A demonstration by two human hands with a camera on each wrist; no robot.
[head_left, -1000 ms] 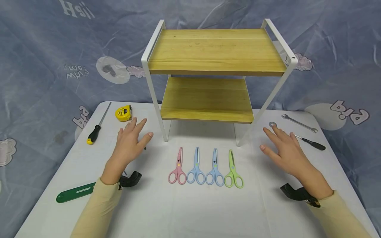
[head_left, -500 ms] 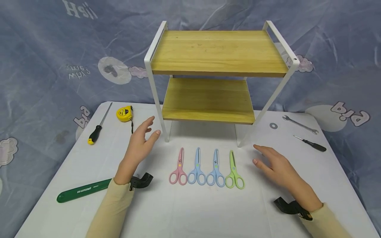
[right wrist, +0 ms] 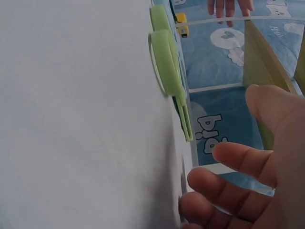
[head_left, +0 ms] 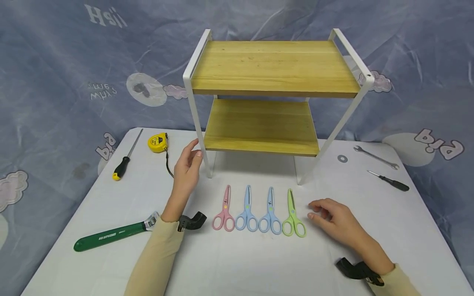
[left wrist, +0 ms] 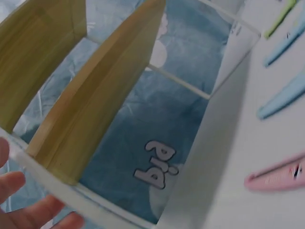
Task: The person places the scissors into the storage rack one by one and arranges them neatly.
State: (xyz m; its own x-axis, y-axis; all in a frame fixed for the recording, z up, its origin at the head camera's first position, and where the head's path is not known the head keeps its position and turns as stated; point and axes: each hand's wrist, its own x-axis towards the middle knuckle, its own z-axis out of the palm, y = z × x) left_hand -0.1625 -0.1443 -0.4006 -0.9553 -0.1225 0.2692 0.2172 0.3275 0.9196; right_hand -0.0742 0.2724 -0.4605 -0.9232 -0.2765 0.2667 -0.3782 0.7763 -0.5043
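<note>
My left hand (head_left: 187, 170) is at the left front leg (head_left: 197, 119) of a two-tier wooden shelf (head_left: 275, 68) with a white frame. In the left wrist view its fingers (left wrist: 35, 212) lie beside the white frame; contact is unclear. My right hand (head_left: 338, 220) hovers right of the green scissors (head_left: 292, 212), fingers loosely bent, holding nothing. Left of these lie two blue scissors, the nearer blue scissors (head_left: 270, 208) and the farther blue scissors (head_left: 247, 206), then pink scissors (head_left: 225, 207). All lie in a row before the shelf, blades toward it.
On the left lie a screwdriver (head_left: 122, 165), a yellow tape measure (head_left: 158, 142) and a green-handled tool (head_left: 111, 235), its head partly behind the sleeve. At right are a washer (head_left: 342, 158), a wrench (head_left: 375, 157) and a small screwdriver (head_left: 394, 183).
My left hand has moved right to the shelf's left leg, uncovering the tape measure's strap. My right hand has come left and nearer the front, toward the green scissors, uncovering the washer.
</note>
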